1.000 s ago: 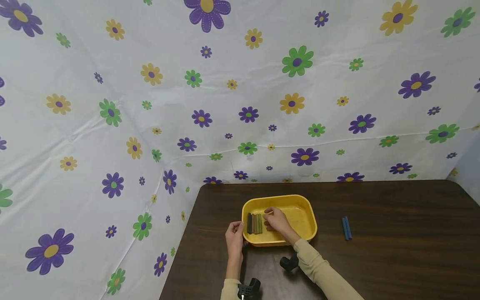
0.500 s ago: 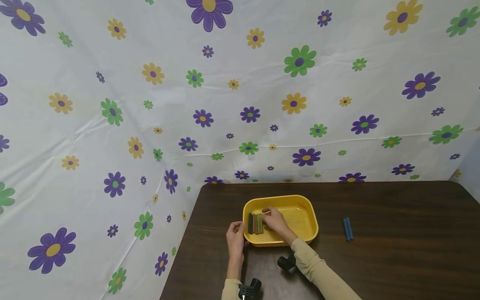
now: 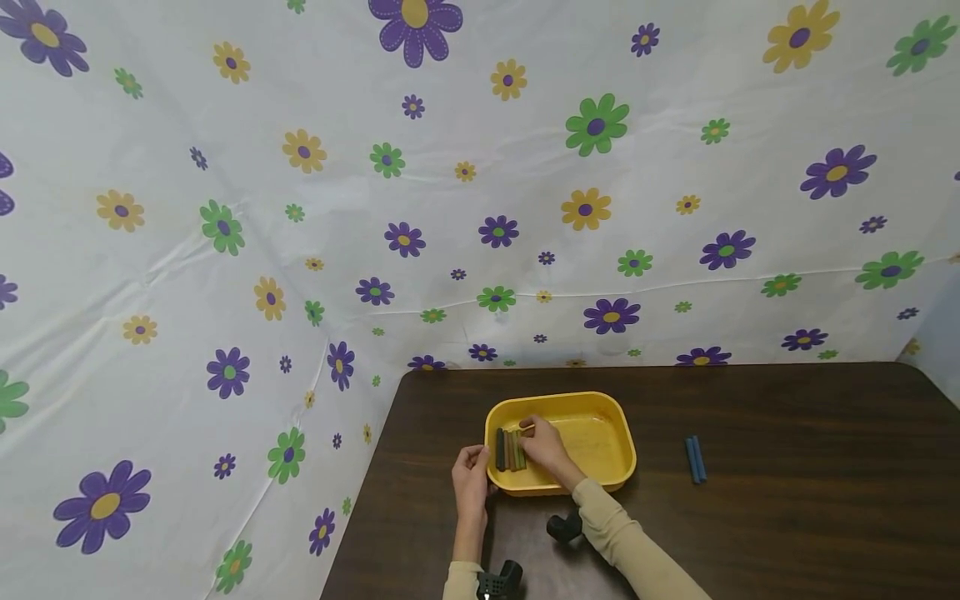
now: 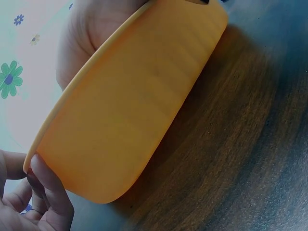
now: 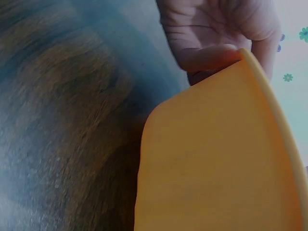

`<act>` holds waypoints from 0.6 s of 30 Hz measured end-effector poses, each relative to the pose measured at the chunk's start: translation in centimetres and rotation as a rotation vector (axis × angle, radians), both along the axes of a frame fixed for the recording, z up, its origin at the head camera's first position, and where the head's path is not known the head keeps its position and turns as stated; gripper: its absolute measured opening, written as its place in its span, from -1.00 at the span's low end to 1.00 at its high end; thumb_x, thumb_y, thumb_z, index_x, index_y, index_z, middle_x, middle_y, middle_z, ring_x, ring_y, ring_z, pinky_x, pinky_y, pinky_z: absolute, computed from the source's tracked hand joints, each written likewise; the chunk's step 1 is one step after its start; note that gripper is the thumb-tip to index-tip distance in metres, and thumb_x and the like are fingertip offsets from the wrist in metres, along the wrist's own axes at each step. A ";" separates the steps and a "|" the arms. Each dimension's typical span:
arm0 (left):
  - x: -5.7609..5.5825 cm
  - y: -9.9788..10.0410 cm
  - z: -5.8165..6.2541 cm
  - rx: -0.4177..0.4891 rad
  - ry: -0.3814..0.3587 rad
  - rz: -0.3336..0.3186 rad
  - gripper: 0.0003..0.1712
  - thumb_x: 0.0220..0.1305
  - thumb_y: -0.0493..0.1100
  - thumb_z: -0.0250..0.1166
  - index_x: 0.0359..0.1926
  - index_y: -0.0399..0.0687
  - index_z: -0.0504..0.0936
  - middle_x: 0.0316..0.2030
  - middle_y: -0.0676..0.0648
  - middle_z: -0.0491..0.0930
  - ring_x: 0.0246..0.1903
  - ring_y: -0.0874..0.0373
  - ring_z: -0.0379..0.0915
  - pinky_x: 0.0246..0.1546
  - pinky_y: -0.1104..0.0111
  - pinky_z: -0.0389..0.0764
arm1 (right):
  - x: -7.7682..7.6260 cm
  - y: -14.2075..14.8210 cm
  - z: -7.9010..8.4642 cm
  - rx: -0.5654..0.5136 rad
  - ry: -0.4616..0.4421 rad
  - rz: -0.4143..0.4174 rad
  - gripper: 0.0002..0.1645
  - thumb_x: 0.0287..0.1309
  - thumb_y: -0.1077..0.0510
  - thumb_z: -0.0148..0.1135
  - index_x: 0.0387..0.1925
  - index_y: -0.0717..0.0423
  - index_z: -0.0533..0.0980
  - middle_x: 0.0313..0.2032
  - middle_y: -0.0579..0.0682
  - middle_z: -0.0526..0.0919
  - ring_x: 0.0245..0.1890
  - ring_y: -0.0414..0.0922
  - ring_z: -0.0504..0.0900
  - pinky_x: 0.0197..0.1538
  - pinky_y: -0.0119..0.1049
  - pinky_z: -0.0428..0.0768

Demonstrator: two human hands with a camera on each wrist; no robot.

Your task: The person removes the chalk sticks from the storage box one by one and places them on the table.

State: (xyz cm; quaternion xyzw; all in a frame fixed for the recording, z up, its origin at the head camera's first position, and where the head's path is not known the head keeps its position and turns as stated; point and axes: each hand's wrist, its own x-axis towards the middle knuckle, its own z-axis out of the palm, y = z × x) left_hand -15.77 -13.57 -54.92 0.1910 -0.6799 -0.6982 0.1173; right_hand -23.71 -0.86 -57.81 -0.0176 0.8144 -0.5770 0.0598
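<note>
In the head view a yellow tray (image 3: 588, 482) stands on the table. Dark, brown and green sticks (image 3: 512, 450) lie side by side at its left end; their material is too small to tell. My left hand (image 3: 470, 483) pinches the tray's left rim between thumb and fingers, also seen in the left wrist view. My right hand (image 3: 546, 446) reaches over the near rim into the tray, curved fingers at the green sticks. Whether it grips one is hidden. The right wrist view shows the tray's outer wall (image 5: 211, 159) with a thumb at its rim.
Two blue sticks (image 3: 696, 460) lie together on the dark wooden table (image 3: 810, 483), right of the tray. Behind the table hangs a white flower-print sheet (image 3: 450, 200). Black wrist cameras hang under both wrists.
My right hand has moved a little left within the tray, toward the row of sticks, and now covers part of the green ones. My left hand stays at the rim.
</note>
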 end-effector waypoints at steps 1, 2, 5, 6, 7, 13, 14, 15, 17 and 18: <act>-0.1 0.0 -0.2 -0.001 -0.006 0.004 -0.79 0.52 -0.28 0.18 -0.04 -0.42 0.55 -0.25 -0.34 0.54 -0.56 0.16 0.37 -0.64 0.45 0.41 | 0.0 0.0 -0.1 0.009 0.011 0.005 -0.62 0.12 0.42 0.31 0.01 0.45 0.55 -0.16 0.28 0.68 -0.10 0.16 0.67 -0.09 -0.03 0.66; -0.3 0.0 -0.6 -0.003 -0.012 0.007 -0.79 0.52 -0.28 0.18 -0.04 -0.43 0.54 -0.25 -0.35 0.54 -0.57 0.16 0.37 -0.64 0.45 0.41 | 0.0 0.0 -0.1 0.011 0.023 0.012 -0.60 0.08 0.45 0.31 0.01 0.46 0.54 -0.16 0.29 0.68 -0.09 0.17 0.67 -0.08 -0.02 0.66; -0.8 -0.3 -1.8 -0.005 -0.029 0.018 -0.79 0.52 -0.29 0.18 -0.03 -0.43 0.55 -0.24 -0.37 0.54 -0.56 0.15 0.36 -0.65 0.44 0.40 | -0.1 -0.1 -0.3 0.023 0.047 0.038 -0.54 0.01 0.50 0.31 0.02 0.48 0.53 -0.18 0.29 0.67 -0.12 0.16 0.66 -0.12 -0.02 0.66; -1.0 -0.4 -2.3 -0.006 -0.032 0.019 -0.79 0.53 -0.28 0.18 -0.03 -0.43 0.55 -0.24 -0.37 0.54 -0.56 0.15 0.36 -0.66 0.44 0.40 | -0.1 -0.1 -0.3 0.028 0.050 0.044 -0.53 -0.01 0.51 0.31 0.03 0.48 0.52 -0.18 0.28 0.66 -0.13 0.14 0.65 -0.13 -0.02 0.66; -1.2 -0.5 -2.8 -0.009 -0.031 0.018 -0.78 0.53 -0.27 0.18 -0.02 -0.42 0.55 -0.24 -0.36 0.54 -0.56 0.16 0.35 -0.66 0.44 0.39 | -0.2 -0.1 -0.4 0.035 0.050 0.049 -0.52 -0.02 0.52 0.32 0.03 0.47 0.52 -0.19 0.27 0.66 -0.14 0.12 0.65 -0.14 -0.03 0.66; -1.5 -0.9 -3.6 0.006 -0.025 0.009 -0.72 0.52 -0.16 0.25 0.00 -0.33 0.58 -0.24 -0.23 0.58 -0.55 0.18 0.38 -0.66 0.44 0.42 | -0.4 -0.3 -0.5 0.083 0.053 0.072 -0.46 -0.08 0.56 0.35 0.05 0.49 0.52 -0.17 0.26 0.66 -0.13 0.12 0.65 -0.12 -0.03 0.67; -1.5 -0.9 -3.7 0.011 -0.024 0.009 -0.72 0.51 -0.15 0.26 0.00 -0.33 0.58 -0.24 -0.21 0.58 -0.55 0.17 0.38 -0.66 0.44 0.42 | -0.4 -0.3 -0.5 0.090 0.054 0.076 -0.45 -0.08 0.56 0.35 0.05 0.50 0.51 -0.17 0.26 0.66 -0.13 0.12 0.65 -0.12 -0.03 0.68; -1.5 -0.9 -3.7 0.012 -0.017 0.007 -0.72 0.50 -0.15 0.27 -0.01 -0.33 0.58 -0.25 -0.20 0.57 -0.55 0.17 0.38 -0.66 0.44 0.42 | -0.4 -0.3 -0.5 0.097 0.055 0.080 -0.44 -0.09 0.56 0.36 0.05 0.50 0.51 -0.17 0.26 0.66 -0.13 0.13 0.65 -0.12 -0.03 0.68; -1.5 -1.0 -3.7 0.014 -0.011 0.007 -0.72 0.49 -0.15 0.28 -0.02 -0.32 0.58 -0.26 -0.18 0.57 -0.55 0.17 0.38 -0.66 0.43 0.43 | -0.4 -0.3 -0.5 0.108 0.059 0.086 -0.43 -0.10 0.57 0.37 0.06 0.51 0.51 -0.17 0.26 0.66 -0.13 0.13 0.65 -0.11 -0.02 0.67; -1.5 -1.0 -3.7 0.014 -0.009 0.008 -0.73 0.49 -0.15 0.28 -0.02 -0.32 0.58 -0.27 -0.18 0.57 -0.55 0.17 0.38 -0.66 0.43 0.43 | -0.4 -0.3 -0.5 0.113 0.063 0.088 -0.43 -0.11 0.57 0.37 0.05 0.51 0.51 -0.18 0.26 0.66 -0.13 0.13 0.65 -0.12 -0.02 0.67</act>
